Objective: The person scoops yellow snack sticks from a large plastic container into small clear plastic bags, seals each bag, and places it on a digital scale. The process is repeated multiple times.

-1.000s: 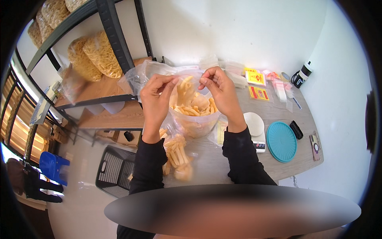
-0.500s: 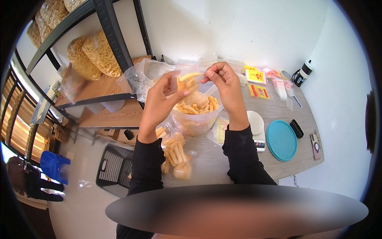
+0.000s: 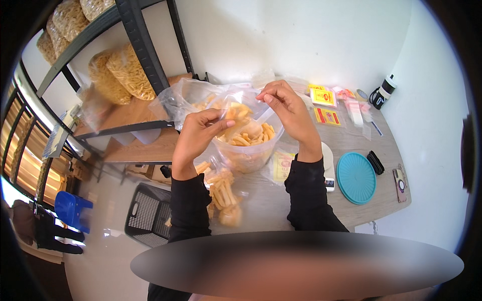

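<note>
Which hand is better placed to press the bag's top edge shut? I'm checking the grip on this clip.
Probably the right hand: its fingertips pinch the clear snack bag at its top edge, while the left hand grips lower, steadying the bag's side.

Your left hand and right hand pinched a clear plastic bag above a tub of yellow snack sticks on the table.

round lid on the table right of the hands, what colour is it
Teal blue lid, seen in the head view.
</note>
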